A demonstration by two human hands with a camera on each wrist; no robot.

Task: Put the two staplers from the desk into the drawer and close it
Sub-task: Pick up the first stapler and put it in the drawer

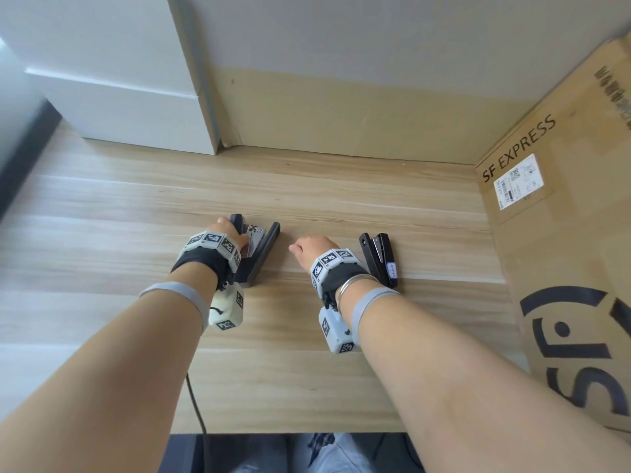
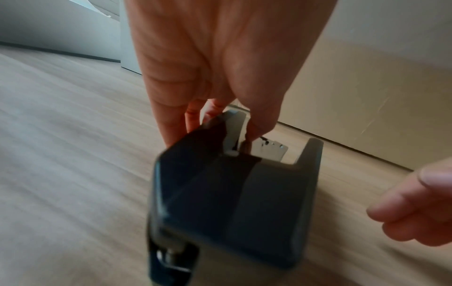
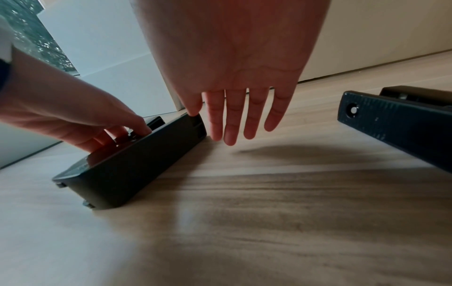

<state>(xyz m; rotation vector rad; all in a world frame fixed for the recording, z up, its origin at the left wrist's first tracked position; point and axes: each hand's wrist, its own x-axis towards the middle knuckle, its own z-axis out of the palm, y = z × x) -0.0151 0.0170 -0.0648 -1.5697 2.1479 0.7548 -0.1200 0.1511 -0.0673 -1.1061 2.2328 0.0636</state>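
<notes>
Down at frame centre, the left hand [image 1: 228, 233] closes its grip around the larger stapler [image 1: 261, 252], fingers [image 2: 171, 120] and thumb pinching its metal top. Just right of it, the right hand [image 1: 310, 249] hangs slack, fingers [image 3: 231, 123] straight, holding nothing. Further right, the smaller stapler [image 1: 379, 259] lies on the worktop [image 1: 341, 353].

Soft, even daylight fills the head view, which is sharp but bowed at its edges. The left wrist view is motion-blurred, with the large stapler [image 2: 232, 203] smeared and out of focus. In the right wrist view the backlit right hand [image 3: 232, 67] casts a dark shadow across the desk [image 3: 269, 222], beside a pale glare patch.
</notes>
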